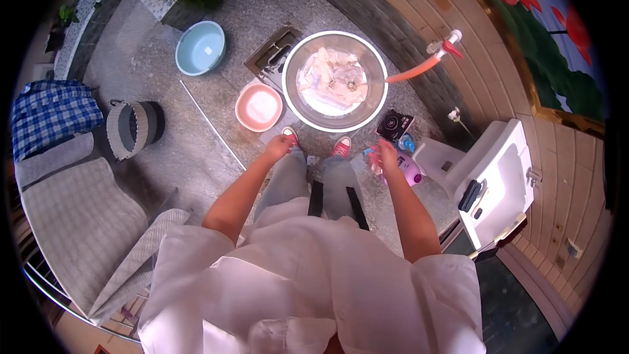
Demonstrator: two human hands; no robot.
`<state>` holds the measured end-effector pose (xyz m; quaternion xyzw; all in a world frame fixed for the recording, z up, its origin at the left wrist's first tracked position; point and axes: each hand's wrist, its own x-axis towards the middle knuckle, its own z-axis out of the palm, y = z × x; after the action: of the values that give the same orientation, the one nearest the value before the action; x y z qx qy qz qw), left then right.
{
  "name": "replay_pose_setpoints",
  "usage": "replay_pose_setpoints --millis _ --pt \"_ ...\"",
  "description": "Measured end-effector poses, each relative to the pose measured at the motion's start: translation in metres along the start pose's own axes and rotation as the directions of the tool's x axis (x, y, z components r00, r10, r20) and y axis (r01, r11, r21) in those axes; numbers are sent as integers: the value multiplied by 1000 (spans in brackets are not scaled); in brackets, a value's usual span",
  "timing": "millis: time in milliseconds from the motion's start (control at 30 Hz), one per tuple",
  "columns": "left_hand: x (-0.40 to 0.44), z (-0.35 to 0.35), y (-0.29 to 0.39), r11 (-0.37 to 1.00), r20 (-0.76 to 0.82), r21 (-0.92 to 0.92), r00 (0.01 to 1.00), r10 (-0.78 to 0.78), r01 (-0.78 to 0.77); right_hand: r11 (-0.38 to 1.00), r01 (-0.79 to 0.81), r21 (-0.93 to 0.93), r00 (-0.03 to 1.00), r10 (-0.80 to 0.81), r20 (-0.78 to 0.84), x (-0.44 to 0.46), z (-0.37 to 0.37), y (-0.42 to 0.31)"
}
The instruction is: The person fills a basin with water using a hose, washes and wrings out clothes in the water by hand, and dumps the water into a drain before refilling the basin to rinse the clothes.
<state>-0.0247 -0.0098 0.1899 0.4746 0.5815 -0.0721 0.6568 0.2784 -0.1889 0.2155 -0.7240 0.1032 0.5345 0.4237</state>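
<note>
A large metal basin (288, 85) with a pale rim stands on the ground in front of my feet. Light-coloured wet cloth (334, 78) lies in water inside it. My left hand (280, 146) hangs below a pink basin (240, 110), fingers loosely extended, with nothing visible in it. On the other side, my right hand (385, 155) is held with its fingers apart, in front of several bottles. Closest to it is a purple bottle (410, 170); a small blue container (407, 143) and a black box (395, 125) sit just beyond. Whether the right hand touches any of them is unclear.
An orange hose (414, 72) runs from a wall tap (452, 44) to the metal basin. A light blue basin (219, 42) and a woven basket (122, 136) stand to the left, near a cloth-covered rack (82, 210). A white sink (508, 180) is at right.
</note>
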Motion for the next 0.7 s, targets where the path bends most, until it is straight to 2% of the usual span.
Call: replay_pose_setpoints --millis 67,100,167,267,300,333,367,400,467,533,567,600,667,700 --pt "18 1 -16 979 -24 103 984 178 -175 998 7 -62 999 -9 -32 10 3 7" --pt "18 1 -12 979 -20 105 984 179 -176 998 6 -59 999 -8 -35 14 5 11" --pt "20 4 -5 902 -89 350 950 300 -252 996 70 -54 998 -71 -3 24 8 20" --pt "29 11 10 885 -90 352 930 357 -306 993 81 -81 997 -82 -3 43 22 26" --pt "29 11 27 862 -33 413 941 338 -295 994 77 -78 997 -78 -3 56 25 35" --pt "42 12 27 861 -30 415 941 337 -294 969 188 -158 982 -182 52 73 27 44" --pt "61 14 25 786 -15 493 900 437 -373 925 303 -231 952 -283 118 95 29 50" --pt "78 17 23 698 11 565 850 527 -440 925 302 -230 952 -282 116 114 33 55" --pt "121 22 18 643 83 625 857 509 -443 649 548 -527 815 -557 162 155 47 72" --pt "157 32 26 483 147 731 803 578 -481 640 504 -580 842 -514 163 180 66 64" --pt "186 37 21 420 191 772 804 564 -478 535 518 -668 808 -561 177 205 74 69" --pt "216 44 16 420 195 770 804 562 -480 420 517 -746 773 -603 197 233 78 76" --pt "278 59 6 313 201 806 729 654 -503 445 519 -730 805 -541 242 289 89 88" --pt "307 65 4 306 199 820 742 640 -484 359 480 -800 803 -546 236 313 100 90"
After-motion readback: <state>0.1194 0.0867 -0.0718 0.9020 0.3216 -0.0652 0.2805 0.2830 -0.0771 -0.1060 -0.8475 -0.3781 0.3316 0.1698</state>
